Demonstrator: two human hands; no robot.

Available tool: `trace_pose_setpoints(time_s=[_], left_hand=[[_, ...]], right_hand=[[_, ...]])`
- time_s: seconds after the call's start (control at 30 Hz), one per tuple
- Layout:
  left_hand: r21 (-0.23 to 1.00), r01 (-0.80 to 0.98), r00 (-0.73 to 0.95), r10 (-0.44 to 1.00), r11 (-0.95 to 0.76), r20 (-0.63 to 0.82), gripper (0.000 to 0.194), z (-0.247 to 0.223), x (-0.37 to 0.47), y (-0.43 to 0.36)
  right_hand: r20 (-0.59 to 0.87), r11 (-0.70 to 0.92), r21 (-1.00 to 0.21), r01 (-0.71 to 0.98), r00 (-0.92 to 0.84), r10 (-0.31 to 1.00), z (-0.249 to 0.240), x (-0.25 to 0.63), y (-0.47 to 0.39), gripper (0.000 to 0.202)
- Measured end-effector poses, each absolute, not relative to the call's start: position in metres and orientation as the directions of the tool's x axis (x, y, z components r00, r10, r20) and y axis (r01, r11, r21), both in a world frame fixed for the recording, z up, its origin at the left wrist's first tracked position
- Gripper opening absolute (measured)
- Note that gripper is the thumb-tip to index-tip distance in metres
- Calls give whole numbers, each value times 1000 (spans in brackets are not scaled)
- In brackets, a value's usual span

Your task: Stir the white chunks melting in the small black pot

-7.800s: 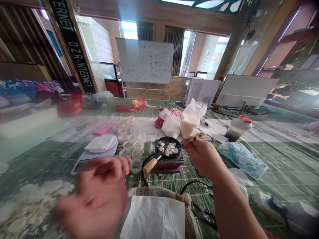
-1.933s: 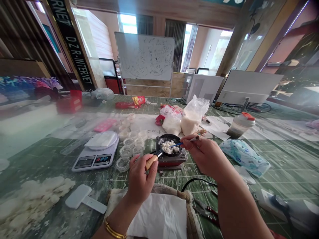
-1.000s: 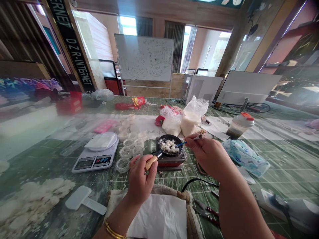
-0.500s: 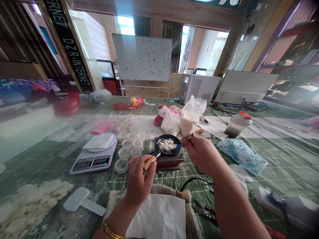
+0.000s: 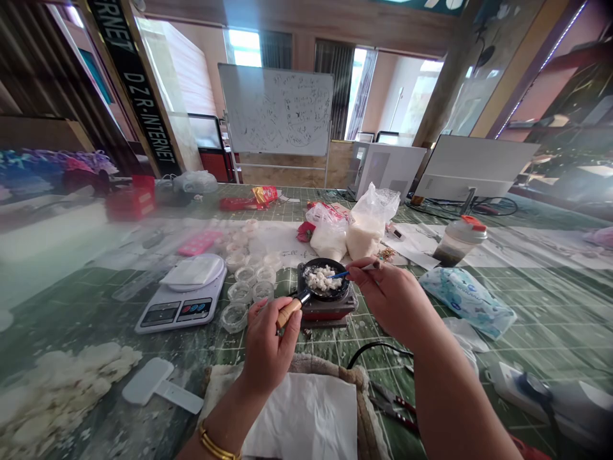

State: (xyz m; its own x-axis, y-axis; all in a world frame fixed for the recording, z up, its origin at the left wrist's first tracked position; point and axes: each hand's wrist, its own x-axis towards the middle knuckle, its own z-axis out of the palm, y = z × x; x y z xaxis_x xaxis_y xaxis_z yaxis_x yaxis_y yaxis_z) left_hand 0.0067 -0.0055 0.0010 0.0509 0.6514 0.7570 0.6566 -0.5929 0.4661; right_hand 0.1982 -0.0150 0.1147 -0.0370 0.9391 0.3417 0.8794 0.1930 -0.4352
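Observation:
A tiny black frying pan (image 5: 332,265) with white chunks (image 5: 322,279) in it sits on a small red-sided burner (image 5: 329,310). My left hand (image 5: 268,345) grips the pan's wooden handle (image 5: 288,312). My right hand (image 5: 390,294) pinches a thin stick with a blue tip (image 5: 354,271), and the tip reaches over the pan's right rim into the chunks.
A white kitchen scale (image 5: 184,301) and several small clear cups (image 5: 249,284) stand left of the burner. Two plastic bags of white powder (image 5: 357,231) sit behind it. A white scraper (image 5: 158,388), white crumbs (image 5: 52,383), a folded cloth with paper (image 5: 306,415), a wipes pack (image 5: 467,300) and a shaker bottle (image 5: 457,243) lie around.
Long before, my left hand was blurred and away from the pan; it has since taken the wooden handle. Over the last second the stick's tip shifts slightly in the pan.

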Motion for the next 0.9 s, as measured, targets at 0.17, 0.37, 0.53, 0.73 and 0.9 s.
trace_pose_setpoints(time_s=[0.17,0.37,0.53,0.73,0.9], left_hand=[[471,660,44,656,-585,753,13,1,7,-6],[469,663,45,657,-583,752,13,2,6,-6],[461,670,48,654,-581,755,13,1,7,-6],[464,660,51,651,-591,757,14,0,7,-5],[473,662,49,663,-582,747,14,1,7,-6]], right_hand=[[324,222,-423,878,-82,943,113,195,-15,26],[321,254,-445,859,-112,940,114,192,-19,24],[350,213,-453,866,-47,936,114,196,-18,25],[315,163,-420,893,-25,949,113,200,-13,26],[341,133,-421,897,21,940,114,200,-10,25]])
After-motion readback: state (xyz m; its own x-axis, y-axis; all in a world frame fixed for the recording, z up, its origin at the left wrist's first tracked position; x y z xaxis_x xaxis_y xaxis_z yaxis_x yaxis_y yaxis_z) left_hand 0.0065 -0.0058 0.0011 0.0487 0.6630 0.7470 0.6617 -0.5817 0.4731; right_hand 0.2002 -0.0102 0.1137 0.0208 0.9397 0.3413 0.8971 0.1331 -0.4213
